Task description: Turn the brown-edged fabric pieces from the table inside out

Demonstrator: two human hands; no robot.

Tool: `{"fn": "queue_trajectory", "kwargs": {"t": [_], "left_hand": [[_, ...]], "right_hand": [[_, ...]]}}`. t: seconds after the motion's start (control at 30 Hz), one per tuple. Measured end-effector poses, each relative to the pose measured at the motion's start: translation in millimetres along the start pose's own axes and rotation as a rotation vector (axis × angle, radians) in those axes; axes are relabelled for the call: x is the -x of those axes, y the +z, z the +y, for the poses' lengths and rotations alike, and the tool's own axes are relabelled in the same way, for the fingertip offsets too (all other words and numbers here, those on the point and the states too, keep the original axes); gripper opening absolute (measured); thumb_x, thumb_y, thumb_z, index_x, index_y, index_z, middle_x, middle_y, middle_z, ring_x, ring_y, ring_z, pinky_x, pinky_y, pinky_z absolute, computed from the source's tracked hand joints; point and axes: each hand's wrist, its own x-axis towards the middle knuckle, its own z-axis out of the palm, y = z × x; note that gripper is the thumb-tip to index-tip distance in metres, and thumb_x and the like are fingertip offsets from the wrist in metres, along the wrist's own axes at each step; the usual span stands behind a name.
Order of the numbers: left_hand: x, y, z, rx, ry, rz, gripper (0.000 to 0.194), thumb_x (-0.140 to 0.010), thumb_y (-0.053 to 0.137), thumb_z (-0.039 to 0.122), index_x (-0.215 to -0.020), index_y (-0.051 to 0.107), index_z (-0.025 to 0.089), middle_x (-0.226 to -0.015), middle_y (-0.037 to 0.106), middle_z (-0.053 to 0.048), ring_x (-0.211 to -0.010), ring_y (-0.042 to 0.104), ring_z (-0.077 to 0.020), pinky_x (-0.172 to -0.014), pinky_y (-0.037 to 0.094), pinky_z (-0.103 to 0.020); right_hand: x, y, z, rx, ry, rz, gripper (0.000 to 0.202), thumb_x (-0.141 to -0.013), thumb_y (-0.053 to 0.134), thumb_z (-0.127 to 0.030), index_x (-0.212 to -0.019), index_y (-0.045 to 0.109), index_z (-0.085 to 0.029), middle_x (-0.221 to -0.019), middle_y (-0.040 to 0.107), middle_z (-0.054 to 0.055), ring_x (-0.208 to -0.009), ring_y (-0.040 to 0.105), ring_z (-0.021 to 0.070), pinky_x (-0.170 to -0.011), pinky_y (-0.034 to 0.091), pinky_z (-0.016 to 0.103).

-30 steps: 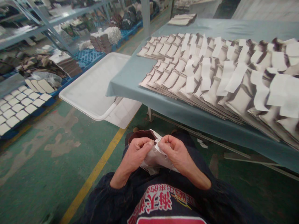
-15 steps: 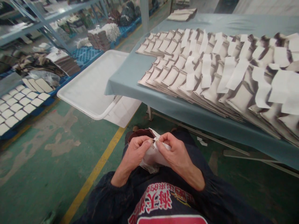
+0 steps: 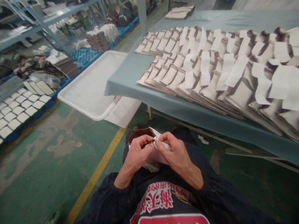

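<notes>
Over my lap I hold a soft piece (image 3: pixel 157 157), white on the near side with dark brown showing at its far left; it looks like fabric, though most of it is behind my fingers. My left hand (image 3: pixel 139 151) pinches its upper edge between thumb and forefinger. Just to the right, my right hand (image 3: pixel 174 153) pinches a white strip-like part of the same piece, thumb bent over it. The fingertips of both hands nearly meet, with a small dark brown spot between them.
A blue-covered table (image 3: pixel 127 79) ahead bears overlapping rows of beige folded pieces (image 3: pixel 174 74) with white strips (image 3: pixel 205 68) on them. A white plastic tub (image 3: pixel 87 88) stands left of it. Stacked goods (image 3: pixel 97 40) lie on blue pallets (image 3: pixel 81 56) farther left.
My left thumb has drawn slightly down and away from the right fingertips, showing a dark spot on the piece. My right hand keeps its pinch. The view has shifted slightly.
</notes>
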Motion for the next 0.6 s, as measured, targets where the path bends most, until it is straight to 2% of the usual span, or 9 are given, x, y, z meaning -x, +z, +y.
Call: {"fn": "queue_trajectory", "kwargs": {"t": [0.2,0.4,0.5,0.6], "left_hand": [[0,4.6,-4,-0.046,-0.008,0.049,0.016,-0.073,0.061,0.026,-0.077,0.07,0.013,-0.065,0.063,0.002,-0.059,0.048,-0.0104,-0.057,0.037,-0.021],[3,8.5,-3,-0.171,0.033,0.079,0.013,-0.075,0.058,0.022,-0.075,0.068,0.014,-0.067,0.065,0.001,-0.061,0.053,-0.012,-0.059,0.041,-0.021],[5,12.5,-2,-0.278,0.093,0.109,0.012,-0.078,0.057,0.021,-0.074,0.066,0.015,-0.068,0.065,0.0,-0.063,0.056,-0.0133,-0.06,0.041,-0.022],[5,18.0,-1,-0.343,0.175,0.175,0.012,-0.078,0.054,0.02,-0.07,0.063,0.016,-0.065,0.061,0.002,-0.062,0.053,-0.0128,-0.058,0.039,-0.023]], "right_hand": [[-2,3,13,-0.164,0.119,-0.069,0.027,-0.086,0.066,-0.047,-0.08,0.059,-0.021,-0.062,0.061,-0.004,-0.055,0.051,0.0125,-0.053,0.036,0.024],[-11,-3,14,-0.513,0.305,-0.275,0.046,-0.075,0.077,-0.059,-0.082,0.054,-0.02,-0.061,0.057,-0.005,-0.051,0.046,0.0097,-0.051,0.034,0.022],[-13,-6,13,-0.568,0.292,-0.359,0.055,-0.071,0.08,-0.067,-0.077,0.052,-0.02,-0.063,0.053,-0.006,-0.054,0.043,0.0089,-0.052,0.034,0.021],[-10,-2,19,-0.635,0.253,-0.368,0.059,-0.073,0.078,-0.073,-0.079,0.051,-0.02,-0.065,0.049,-0.007,-0.055,0.041,0.0085,-0.052,0.032,0.021]]}}
